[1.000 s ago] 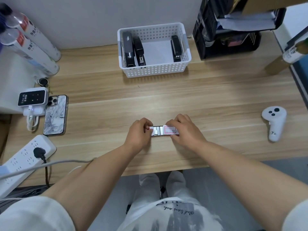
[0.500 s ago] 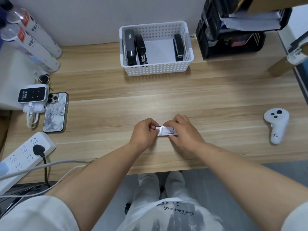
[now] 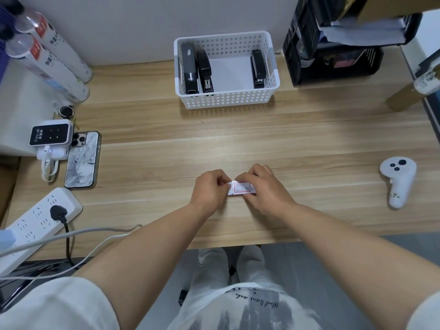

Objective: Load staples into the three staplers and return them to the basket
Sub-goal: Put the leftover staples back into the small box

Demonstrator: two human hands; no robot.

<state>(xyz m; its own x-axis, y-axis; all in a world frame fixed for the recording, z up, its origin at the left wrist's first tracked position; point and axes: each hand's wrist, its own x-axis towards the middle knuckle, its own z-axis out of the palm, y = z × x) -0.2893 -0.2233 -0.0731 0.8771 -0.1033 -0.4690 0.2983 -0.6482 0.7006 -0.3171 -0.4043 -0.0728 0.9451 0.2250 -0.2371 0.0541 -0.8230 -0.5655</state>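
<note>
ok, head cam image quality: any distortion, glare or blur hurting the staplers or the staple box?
Head view: wide-angle bowing at the edges, where the bottles lean; light is soft and even, with faint shadows and no glare; three staplers in the basket are sharp; the staple box between the left hand and right hand is sharp, print too small to read.

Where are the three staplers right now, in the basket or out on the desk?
In. All three staplers lie inside the white basket: two along its left wall, one by the right.
</note>
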